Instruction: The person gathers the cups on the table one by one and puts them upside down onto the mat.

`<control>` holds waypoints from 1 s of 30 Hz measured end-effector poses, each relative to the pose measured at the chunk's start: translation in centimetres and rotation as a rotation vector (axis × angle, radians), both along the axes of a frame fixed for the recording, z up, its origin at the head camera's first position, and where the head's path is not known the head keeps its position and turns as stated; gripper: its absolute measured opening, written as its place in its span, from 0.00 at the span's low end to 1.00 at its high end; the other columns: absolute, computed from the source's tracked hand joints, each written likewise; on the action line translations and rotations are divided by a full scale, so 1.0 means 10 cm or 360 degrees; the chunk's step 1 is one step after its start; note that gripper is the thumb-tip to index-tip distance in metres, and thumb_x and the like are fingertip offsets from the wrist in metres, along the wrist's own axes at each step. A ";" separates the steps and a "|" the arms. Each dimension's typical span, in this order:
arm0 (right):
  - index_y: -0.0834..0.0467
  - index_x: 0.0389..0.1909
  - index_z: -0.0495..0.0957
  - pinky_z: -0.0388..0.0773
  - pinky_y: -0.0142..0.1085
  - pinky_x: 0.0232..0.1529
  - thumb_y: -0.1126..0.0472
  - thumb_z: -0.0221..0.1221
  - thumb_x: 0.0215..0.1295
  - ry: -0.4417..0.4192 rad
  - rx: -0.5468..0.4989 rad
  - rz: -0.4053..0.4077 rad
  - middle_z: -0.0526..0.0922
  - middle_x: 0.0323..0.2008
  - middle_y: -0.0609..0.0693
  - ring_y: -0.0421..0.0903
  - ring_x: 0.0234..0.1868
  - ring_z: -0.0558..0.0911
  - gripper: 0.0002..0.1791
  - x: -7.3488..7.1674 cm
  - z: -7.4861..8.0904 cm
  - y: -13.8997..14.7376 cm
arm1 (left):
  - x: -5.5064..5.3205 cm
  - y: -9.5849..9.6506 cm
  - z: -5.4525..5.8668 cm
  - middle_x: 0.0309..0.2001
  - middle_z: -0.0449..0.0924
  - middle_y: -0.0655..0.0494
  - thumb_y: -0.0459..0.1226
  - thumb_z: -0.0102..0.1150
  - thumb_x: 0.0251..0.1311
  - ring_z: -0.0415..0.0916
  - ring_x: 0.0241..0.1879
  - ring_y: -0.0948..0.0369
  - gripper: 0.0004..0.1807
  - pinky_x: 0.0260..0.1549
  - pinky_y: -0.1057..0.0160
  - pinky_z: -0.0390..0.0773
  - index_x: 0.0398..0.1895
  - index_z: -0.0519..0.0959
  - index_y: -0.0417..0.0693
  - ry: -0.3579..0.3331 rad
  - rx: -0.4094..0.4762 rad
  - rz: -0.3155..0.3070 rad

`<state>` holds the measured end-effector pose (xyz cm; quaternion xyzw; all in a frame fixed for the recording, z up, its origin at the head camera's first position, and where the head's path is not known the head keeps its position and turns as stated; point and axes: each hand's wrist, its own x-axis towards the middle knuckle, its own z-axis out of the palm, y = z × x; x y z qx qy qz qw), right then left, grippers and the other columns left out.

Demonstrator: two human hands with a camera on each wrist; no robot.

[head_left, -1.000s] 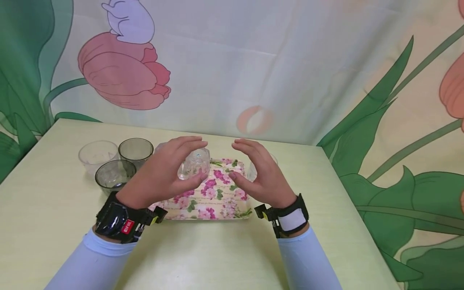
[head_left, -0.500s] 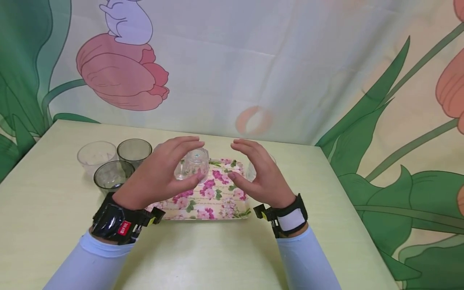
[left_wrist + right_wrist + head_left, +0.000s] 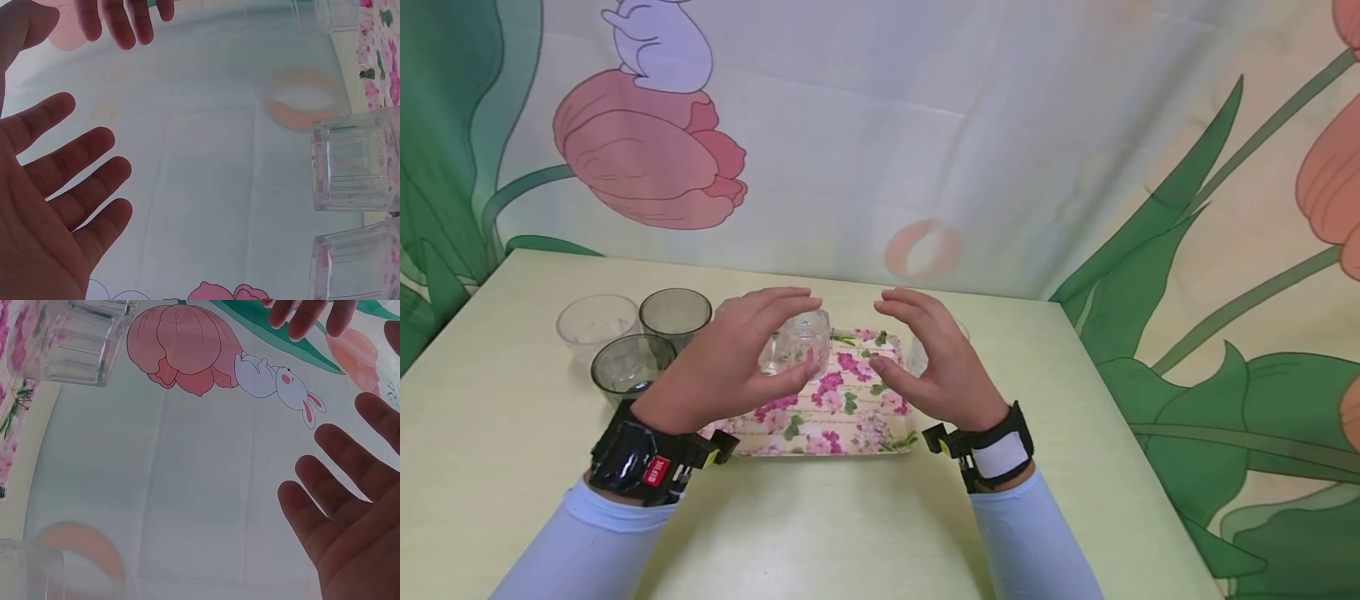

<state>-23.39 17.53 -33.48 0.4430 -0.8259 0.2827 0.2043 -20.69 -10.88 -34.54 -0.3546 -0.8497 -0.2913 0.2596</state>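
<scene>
Well, I am holding my left hand [image 3: 726,362] and right hand [image 3: 942,364] raised, facing each other, fingers [image 3: 78,159] spread, while past them a flowered tray [image 3: 846,417] is bearing clear glasses [image 3: 805,340] before a printed cloth [image 3: 850,158].

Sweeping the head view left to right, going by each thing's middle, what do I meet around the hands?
Clear glass at far left → nearer smoky glass → farther smoky glass → left hand → clear glass between the hands → right hand.
</scene>
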 end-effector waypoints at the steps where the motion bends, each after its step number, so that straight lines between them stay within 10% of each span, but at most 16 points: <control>1: 0.57 0.67 0.70 0.68 0.52 0.69 0.53 0.63 0.63 0.0002 0.0002 0.0000 0.70 0.68 0.56 0.52 0.71 0.67 0.32 0.00 0.00 0.00 | 0.00 0.00 0.00 0.65 0.74 0.48 0.49 0.66 0.58 0.71 0.65 0.50 0.35 0.63 0.44 0.71 0.68 0.72 0.49 -0.0002 -0.0006 0.0007; 30: 0.56 0.67 0.71 0.70 0.48 0.68 0.51 0.64 0.65 -0.0025 0.0160 -0.0156 0.73 0.65 0.54 0.51 0.69 0.70 0.31 -0.20 -0.07 0.01 | -0.03 -0.11 -0.01 0.65 0.74 0.49 0.51 0.69 0.57 0.70 0.66 0.51 0.38 0.65 0.46 0.71 0.68 0.71 0.47 -0.0083 -0.0050 0.0066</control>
